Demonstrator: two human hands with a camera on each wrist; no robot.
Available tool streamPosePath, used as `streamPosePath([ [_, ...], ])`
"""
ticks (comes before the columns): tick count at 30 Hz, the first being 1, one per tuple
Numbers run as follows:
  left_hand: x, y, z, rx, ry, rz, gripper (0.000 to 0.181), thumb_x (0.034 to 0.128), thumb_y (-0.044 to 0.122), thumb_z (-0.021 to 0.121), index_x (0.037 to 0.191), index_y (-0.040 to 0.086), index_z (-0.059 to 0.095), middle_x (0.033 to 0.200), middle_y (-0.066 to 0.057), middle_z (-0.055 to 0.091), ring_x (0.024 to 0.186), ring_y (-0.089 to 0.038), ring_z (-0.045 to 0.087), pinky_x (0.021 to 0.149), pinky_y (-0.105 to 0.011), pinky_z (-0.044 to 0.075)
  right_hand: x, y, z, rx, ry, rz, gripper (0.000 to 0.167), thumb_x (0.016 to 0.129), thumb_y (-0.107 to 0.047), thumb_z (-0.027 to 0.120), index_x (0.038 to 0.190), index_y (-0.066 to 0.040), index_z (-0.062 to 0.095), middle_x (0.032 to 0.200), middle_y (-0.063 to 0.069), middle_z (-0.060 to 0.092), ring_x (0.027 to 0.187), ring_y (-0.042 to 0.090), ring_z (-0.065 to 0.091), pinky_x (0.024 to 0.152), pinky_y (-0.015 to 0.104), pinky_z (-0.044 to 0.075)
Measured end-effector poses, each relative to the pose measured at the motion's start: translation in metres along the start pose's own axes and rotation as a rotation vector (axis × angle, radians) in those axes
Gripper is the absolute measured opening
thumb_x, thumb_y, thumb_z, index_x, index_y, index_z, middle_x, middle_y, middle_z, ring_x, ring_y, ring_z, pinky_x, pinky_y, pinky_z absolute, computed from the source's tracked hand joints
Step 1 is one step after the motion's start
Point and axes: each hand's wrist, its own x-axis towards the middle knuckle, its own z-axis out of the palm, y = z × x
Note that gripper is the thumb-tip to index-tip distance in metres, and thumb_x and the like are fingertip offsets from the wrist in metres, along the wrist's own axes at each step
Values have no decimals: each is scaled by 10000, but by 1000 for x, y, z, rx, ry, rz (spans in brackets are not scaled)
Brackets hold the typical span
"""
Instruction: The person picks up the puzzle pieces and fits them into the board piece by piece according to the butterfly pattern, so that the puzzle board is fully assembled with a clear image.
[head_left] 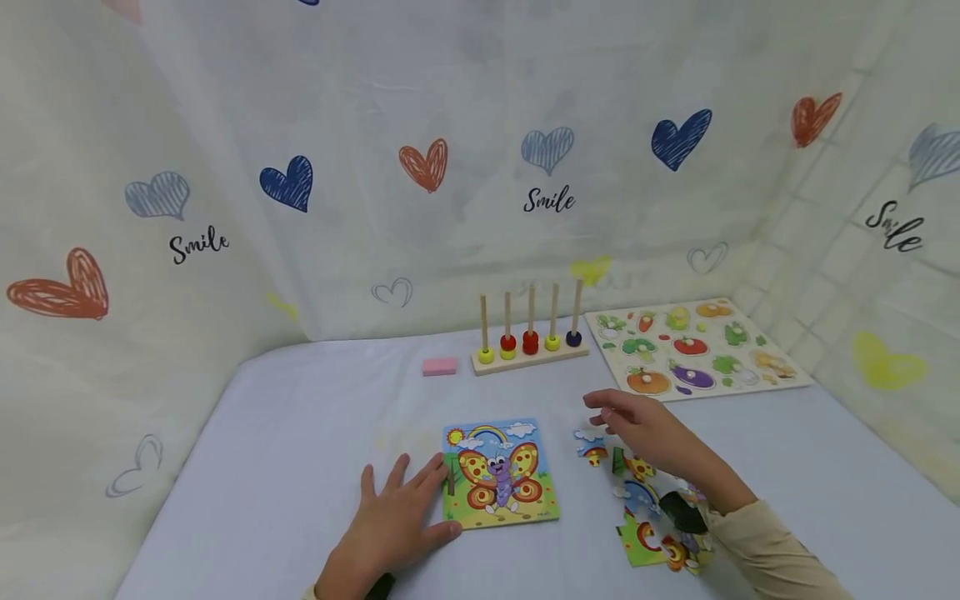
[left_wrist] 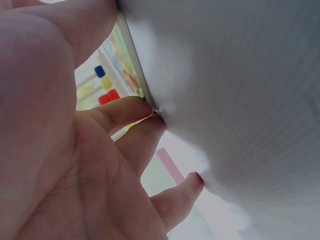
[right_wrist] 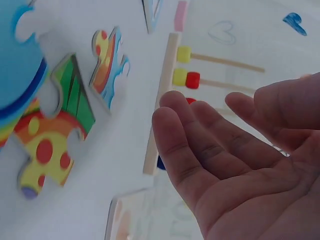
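Note:
A square board with a butterfly picture point(head_left: 501, 477) lies flat on the white table. My left hand point(head_left: 397, 518) rests on the table with fingers spread, its fingertips and thumb touching the board's left edge. In the left wrist view these fingers point(left_wrist: 135, 112) meet the board's edge. To the right, my right hand point(head_left: 651, 429) hovers over the table with fingers loosely bent and nothing in them. Just below its fingers lies a single jigsaw piece point(head_left: 591, 447) with a cloud and rainbow print. A heap of jigsaw pieces point(head_left: 641, 500) is partly hidden under the right forearm.
Behind the board stands a wooden bead stacker point(head_left: 529, 357) with upright pegs and coloured beads. A pink block point(head_left: 439, 367) is left of it. At the back right lies a vegetable peg puzzle point(head_left: 693, 350). A printed cloth backdrop point(head_left: 480, 242) rises behind the table.

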Motion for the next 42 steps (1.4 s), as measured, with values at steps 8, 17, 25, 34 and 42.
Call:
streamPosePath([
  [8,-1,0,-1,-1,-8,-4,819,941,651,723,1588,190,524,1687,10,428,1539,-471,322,1125,-863,103,-17,8,-15,-62,38,-4,305,1099,-38,580,1382,60,640,1387,249,655,1193,354,708,957,430,595],
  [17,-1,-1,1,6,0,-4,823,936,661,720,1587,196,526,1682,11,436,1537,-467,327,1122,-865,110,-34,14,-25,-190,25,45,332,1064,-130,687,1354,32,681,1265,138,741,1105,265,713,873,301,596],
  [25,0,0,0,8,-12,-10,825,935,666,719,1585,196,528,1680,5,440,1541,-469,320,1123,-865,106,-47,23,-26,-240,0,74,317,1023,-147,740,1314,-23,717,1091,-23,721,944,92,636,772,268,562],
  [34,1,-2,-2,-4,-9,-11,820,934,664,725,1583,201,534,1681,8,440,1541,-472,320,1122,-869,91,-52,30,-17,-265,-62,62,343,977,-131,784,1306,-50,732,978,-69,622,854,76,522,701,272,503],
  [42,-1,0,-2,-21,-5,-2,805,936,642,736,1572,187,542,1675,-4,448,1537,-476,323,1118,-872,97,-53,35,-13,-306,-149,118,476,939,-173,831,1378,-50,693,952,-70,615,855,89,523,731,307,500],
])
